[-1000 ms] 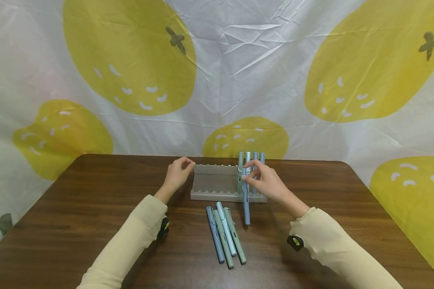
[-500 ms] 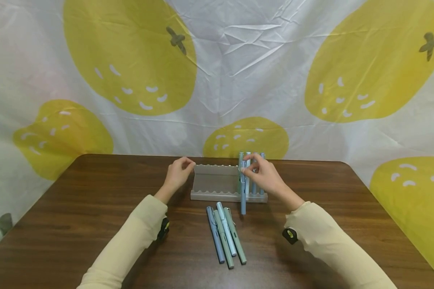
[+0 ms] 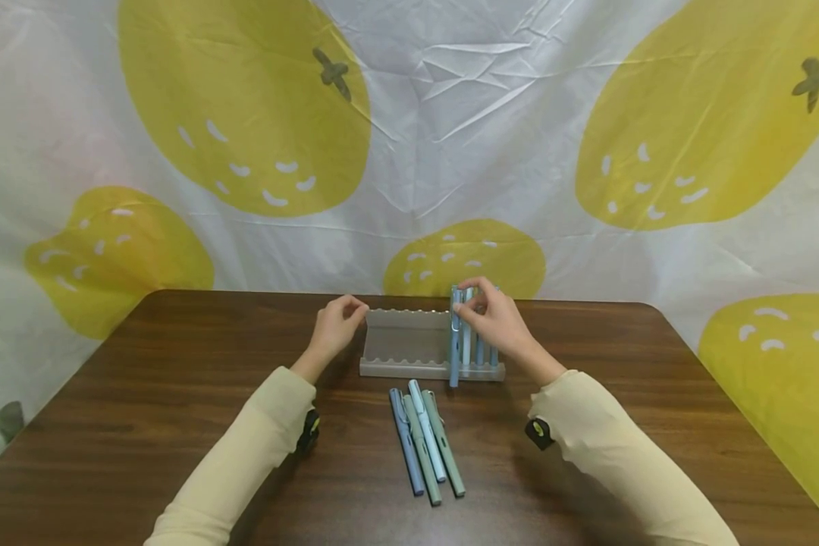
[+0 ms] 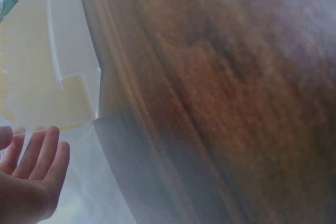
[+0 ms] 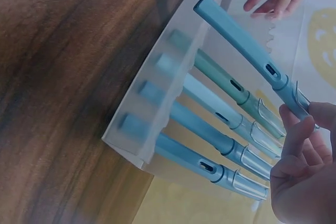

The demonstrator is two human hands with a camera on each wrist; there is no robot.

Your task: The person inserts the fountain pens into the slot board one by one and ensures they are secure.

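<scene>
Blue pen [image 3: 454, 353], pinched near one end by the right grip [image 3: 498, 322], slants nearly parallel before the stored green pen [image 5: 218, 74], the left grip [image 3: 337, 327] pinching the rack [image 3: 403, 371].

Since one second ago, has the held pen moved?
Yes: in the head view, the held pen has shifted up and slightly left against the rack.

Left hand [image 4: 32, 182] cut off in left wrist view.

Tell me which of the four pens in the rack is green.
It's the end pen of the row, the one nearest the held blue pen; the other three pens there are shades of blue.
</scene>
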